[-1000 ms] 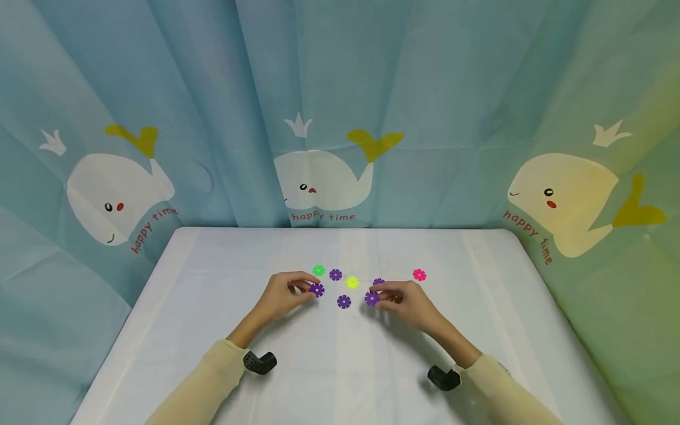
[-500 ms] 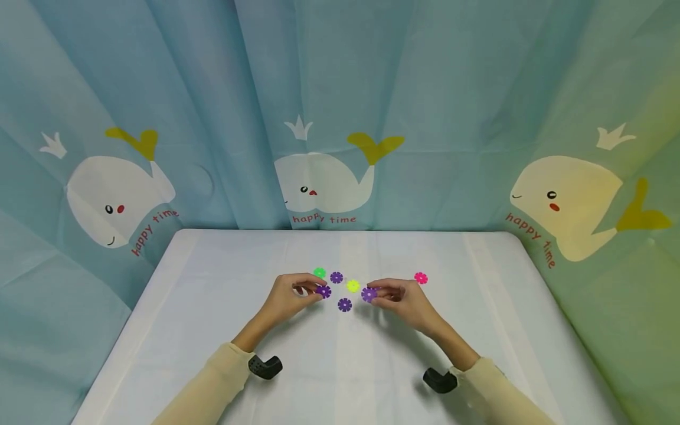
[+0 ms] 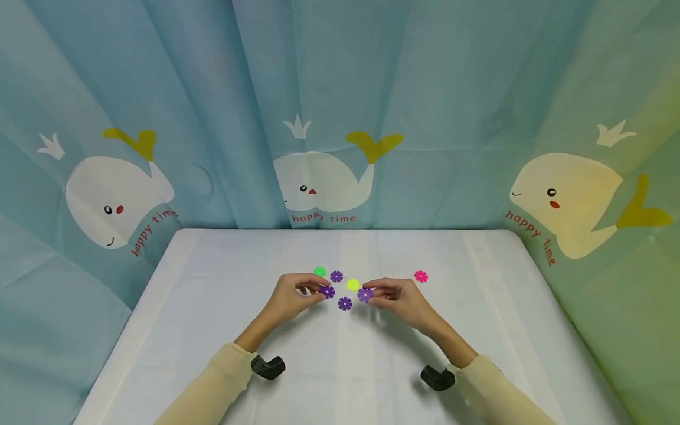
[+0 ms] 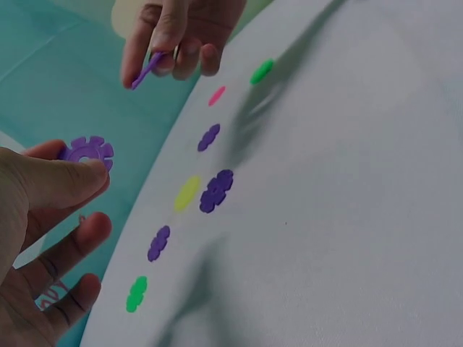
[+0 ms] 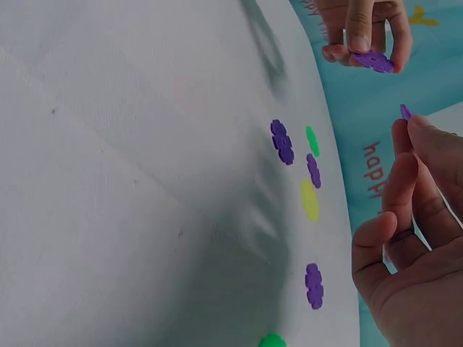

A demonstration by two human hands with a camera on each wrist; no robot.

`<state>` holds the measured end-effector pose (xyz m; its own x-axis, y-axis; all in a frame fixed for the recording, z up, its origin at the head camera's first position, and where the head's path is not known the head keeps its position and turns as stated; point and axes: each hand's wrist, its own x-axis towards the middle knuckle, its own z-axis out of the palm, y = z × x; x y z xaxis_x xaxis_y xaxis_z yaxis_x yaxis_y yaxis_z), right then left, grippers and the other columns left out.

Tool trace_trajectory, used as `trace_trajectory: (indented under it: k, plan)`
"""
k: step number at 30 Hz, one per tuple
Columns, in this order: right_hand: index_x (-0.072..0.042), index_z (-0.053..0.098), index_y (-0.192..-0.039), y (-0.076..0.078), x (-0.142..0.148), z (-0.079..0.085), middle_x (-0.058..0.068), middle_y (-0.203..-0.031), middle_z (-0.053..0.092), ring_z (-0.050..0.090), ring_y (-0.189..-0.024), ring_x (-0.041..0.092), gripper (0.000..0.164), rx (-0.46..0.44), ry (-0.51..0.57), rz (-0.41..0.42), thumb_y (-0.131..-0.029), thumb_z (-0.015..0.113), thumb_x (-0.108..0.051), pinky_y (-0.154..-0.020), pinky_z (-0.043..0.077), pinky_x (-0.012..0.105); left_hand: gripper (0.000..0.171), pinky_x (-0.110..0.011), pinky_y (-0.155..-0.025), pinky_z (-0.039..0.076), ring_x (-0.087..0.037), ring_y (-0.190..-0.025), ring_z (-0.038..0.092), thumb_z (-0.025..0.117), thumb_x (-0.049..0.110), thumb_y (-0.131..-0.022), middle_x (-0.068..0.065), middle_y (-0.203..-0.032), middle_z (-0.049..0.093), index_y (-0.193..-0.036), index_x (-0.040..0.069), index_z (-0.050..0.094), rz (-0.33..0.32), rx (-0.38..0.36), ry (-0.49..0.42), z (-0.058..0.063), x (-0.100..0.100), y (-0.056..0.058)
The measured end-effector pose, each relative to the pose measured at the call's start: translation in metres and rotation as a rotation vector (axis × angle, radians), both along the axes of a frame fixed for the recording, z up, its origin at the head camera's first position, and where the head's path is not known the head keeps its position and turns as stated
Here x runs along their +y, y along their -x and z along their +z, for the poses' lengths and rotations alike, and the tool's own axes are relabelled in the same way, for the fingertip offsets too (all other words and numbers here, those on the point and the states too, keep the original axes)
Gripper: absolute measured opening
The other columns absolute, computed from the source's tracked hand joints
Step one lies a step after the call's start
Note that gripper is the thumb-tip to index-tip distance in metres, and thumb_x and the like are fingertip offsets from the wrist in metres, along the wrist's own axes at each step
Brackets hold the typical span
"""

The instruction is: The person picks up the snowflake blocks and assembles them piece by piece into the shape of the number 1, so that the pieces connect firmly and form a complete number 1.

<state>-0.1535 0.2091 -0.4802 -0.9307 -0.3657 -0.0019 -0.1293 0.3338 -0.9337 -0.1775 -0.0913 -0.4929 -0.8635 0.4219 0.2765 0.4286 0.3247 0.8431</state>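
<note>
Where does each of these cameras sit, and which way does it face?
Head: on the person's head, facing forward and down at the white table and whale curtain; left hand, right hand and sleeves show.
Left wrist: on that wrist, looking at the left hand's purple disc; both hands show, left nearest.
Right wrist: on that wrist, looking at the right hand's purple disc; both hands show, right nearest.
Shared: both wrist views show the yellow disc.

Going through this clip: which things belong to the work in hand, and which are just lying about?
In the work:
left-hand purple disc, pinched by the left hand
right-hand purple disc, pinched by the right hand

Lying on the table, unheld, though possibly for later use:
three loose purple discs
two green discs
yellow disc
pink disc
</note>
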Motion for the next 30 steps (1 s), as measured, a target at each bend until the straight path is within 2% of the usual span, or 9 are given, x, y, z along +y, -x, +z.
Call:
trace_trajectory:
  k: [10, 14, 20, 26, 30]
  plan:
    - [-0.006, 0.073, -0.124, 0.000, -0.012, -0.001, 0.010, -0.099, 0.076, 0.070, -0.092, 0.041, 0.031, -0.051, 0.052, 0.040, -0.094, 0.077, -0.014, -0.075, 0.058, 0.037, 0.024, -0.034, -0.073, 0.056, -0.009, -0.081, 0.067, 0.082, 0.005, -0.087, 0.002, -0.097, 0.077, -0.109, 0.014, 0.080, -0.024, 0.029, -0.007, -0.002, 0.006, -0.002]
    - [-0.004, 0.072, -0.125, 0.001, -0.018, -0.002, 0.011, -0.100, 0.076, 0.070, -0.094, 0.042, 0.033, -0.063, 0.074, 0.053, -0.094, 0.076, -0.013, -0.076, 0.058, 0.038, 0.024, -0.031, -0.072, 0.056, -0.009, -0.080, 0.066, 0.080, 0.003, -0.087, 0.000, -0.097, 0.077, -0.110, 0.013, 0.079, -0.041, 0.028, -0.017, -0.002, 0.008, -0.003]
    - [-0.006, 0.073, -0.124, 0.001, -0.027, -0.002, 0.009, -0.098, 0.076, 0.068, -0.092, 0.046, 0.032, -0.063, 0.083, 0.062, -0.094, 0.076, -0.014, -0.076, 0.058, 0.038, 0.023, -0.038, -0.071, 0.056, -0.010, -0.078, 0.065, 0.080, 0.002, -0.087, 0.003, -0.096, 0.077, -0.108, 0.013, 0.080, -0.049, 0.057, -0.030, -0.003, 0.011, -0.003]
    - [-0.006, 0.073, -0.124, 0.000, -0.033, -0.005, 0.010, -0.097, 0.076, 0.068, -0.090, 0.045, 0.031, -0.075, 0.106, 0.068, -0.094, 0.076, -0.013, -0.074, 0.056, 0.036, 0.022, -0.033, -0.070, 0.055, -0.009, -0.077, 0.065, 0.080, 0.001, -0.087, 0.002, -0.095, 0.078, -0.106, 0.012, 0.080, -0.059, 0.085, -0.028, -0.005, 0.012, -0.005]
    - [-0.005, 0.072, -0.125, 0.000, -0.035, -0.007, 0.011, -0.097, 0.076, 0.067, -0.089, 0.045, 0.032, -0.081, 0.121, 0.078, -0.094, 0.076, -0.013, -0.075, 0.056, 0.036, 0.022, -0.034, -0.070, 0.055, -0.008, -0.078, 0.065, 0.080, 0.001, -0.087, 0.003, -0.095, 0.078, -0.105, 0.013, 0.081, -0.062, 0.091, -0.023, -0.005, 0.012, -0.007]
